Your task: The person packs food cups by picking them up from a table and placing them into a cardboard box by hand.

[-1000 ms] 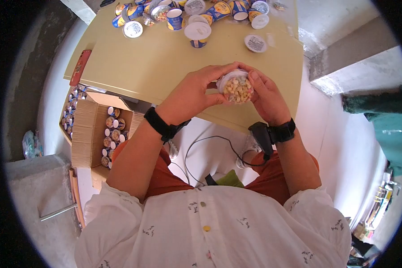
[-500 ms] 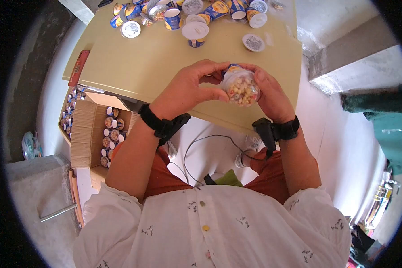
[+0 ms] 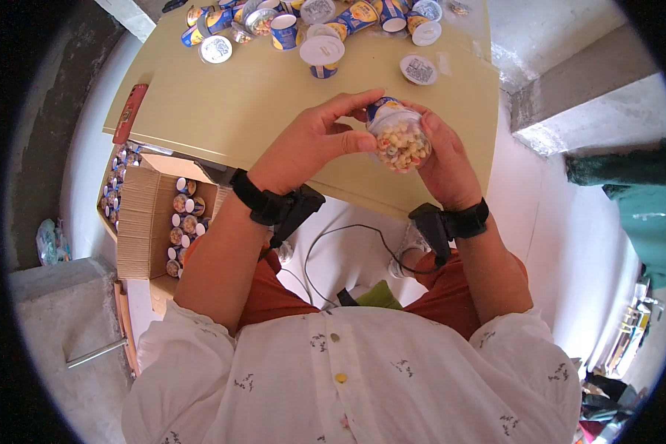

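Between both hands, over the front part of the table, is a snack cup with a blue paper end and a clear rounded part full of pale, puffed pieces. My right hand is wrapped around its right side. From the left, my left hand pinches it, fingers at the blue end and thumb against the clear part. Some fingertips are hidden behind the cup. Nearby on the table lies a white round lid with a printed code, and another cup with a white lid stands farther left.
Several blue cups and lids are heaped along the table's far side. A red-brown object lies at the left edge of the table. Below left, an open cardboard box holds several filled cups. A black cable hangs near my legs.
The cup has turned slightly in my hands, so more of its blue end shows. My left thumb has shifted up along the clear part.
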{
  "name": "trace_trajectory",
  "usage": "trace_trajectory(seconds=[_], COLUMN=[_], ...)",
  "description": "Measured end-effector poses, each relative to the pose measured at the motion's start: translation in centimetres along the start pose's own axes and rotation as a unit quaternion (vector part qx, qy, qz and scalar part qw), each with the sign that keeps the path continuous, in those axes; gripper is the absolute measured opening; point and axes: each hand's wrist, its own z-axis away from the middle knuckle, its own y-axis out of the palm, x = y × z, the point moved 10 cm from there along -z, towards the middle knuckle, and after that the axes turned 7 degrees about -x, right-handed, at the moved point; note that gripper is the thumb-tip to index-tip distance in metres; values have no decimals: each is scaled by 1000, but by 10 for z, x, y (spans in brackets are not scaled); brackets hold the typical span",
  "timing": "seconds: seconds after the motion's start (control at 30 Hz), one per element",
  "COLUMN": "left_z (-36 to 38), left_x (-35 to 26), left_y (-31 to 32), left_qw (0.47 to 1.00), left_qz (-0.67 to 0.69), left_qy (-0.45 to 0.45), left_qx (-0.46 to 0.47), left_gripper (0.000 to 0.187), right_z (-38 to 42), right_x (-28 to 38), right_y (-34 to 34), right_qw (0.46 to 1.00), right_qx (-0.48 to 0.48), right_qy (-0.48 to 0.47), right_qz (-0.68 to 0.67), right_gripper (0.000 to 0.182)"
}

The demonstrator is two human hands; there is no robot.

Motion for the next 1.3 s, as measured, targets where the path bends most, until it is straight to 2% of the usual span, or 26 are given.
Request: trace_trajectory(seconds=[0.07,0.17,0.3,0.37,0.5,0.6,0.67,0.7,0.77,0.9,1.07,1.3], left_z=[-1,-1,-2,-1,-1,-2,-5,-5,-5,-1,1,2], left_x=[4,2,11,3,9,15,23,25,22,17,10,5], left_y=[1,3,6,3,5,7,4,4,7,8,6,5], left_qw=[995,998,995,998,996,996,987,987,990,987,995,996], left_qz=[102,61,94,39,79,73,138,138,120,137,70,34], left_qy=[-13,-1,-21,3,2,0,-11,-10,-3,-1,37,23], left_qx=[-5,-14,-20,-40,-50,-54,-84,-84,-80,-85,-68,-78], left_gripper=[59,58,56,53,53,58,61,61,60,55,52,55], right_z=[-2,-4,-8,-8,-7,-8,-10,-11,-11,-10,-11,-11], right_x=[-2,-10,-10,-3,-3,-8,-10,-10,-7,-9,-19,-20], right_y=[-5,-9,-12,-11,-11,-11,-9,-6,-4,3,-1,-4], right_qw=[995,991,985,980,978,983,994,994,996,996,997,997], right_qx=[-19,-26,-32,-28,-29,-45,-58,-58,-94,-91,-68,-69], right_qy=[-4,8,-8,-23,-18,-15,-15,-16,-9,7,43,17], right_qz=[94,129,172,195,204,178,90,90,-8,-24,6,-9], right_gripper=[49,47,47,46,47,47,47,47,48,47,46,43])
